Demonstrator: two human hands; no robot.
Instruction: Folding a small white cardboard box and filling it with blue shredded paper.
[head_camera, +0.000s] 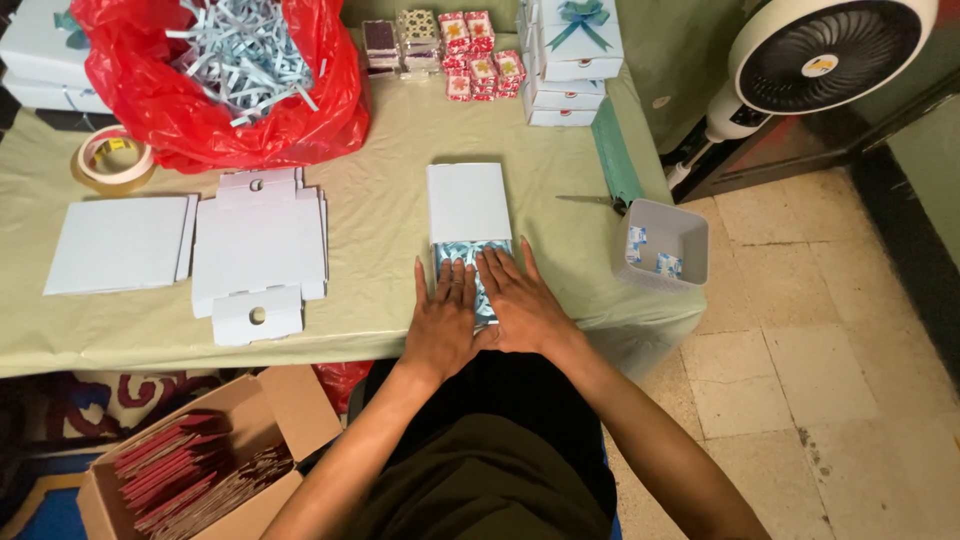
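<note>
Pressing shredded paper into a box

Both hands lie flat and open, gripping nothing: left hand (442, 318) and right hand (522, 300) side by side on blue paper shreds (470, 250) directly beneath the fingers. Just beyond them, the white box (468, 202) rests on the counter (380, 150).

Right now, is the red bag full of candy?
No, the red bag holds pale blue and white shredded paper strips, not candy.

Matt white card box (468, 202), crinkly paper shred (470, 250) (bluish, slightly shiny); glossy red plastic bag (190, 115); smooth cloth table cover (390, 140).
</note>
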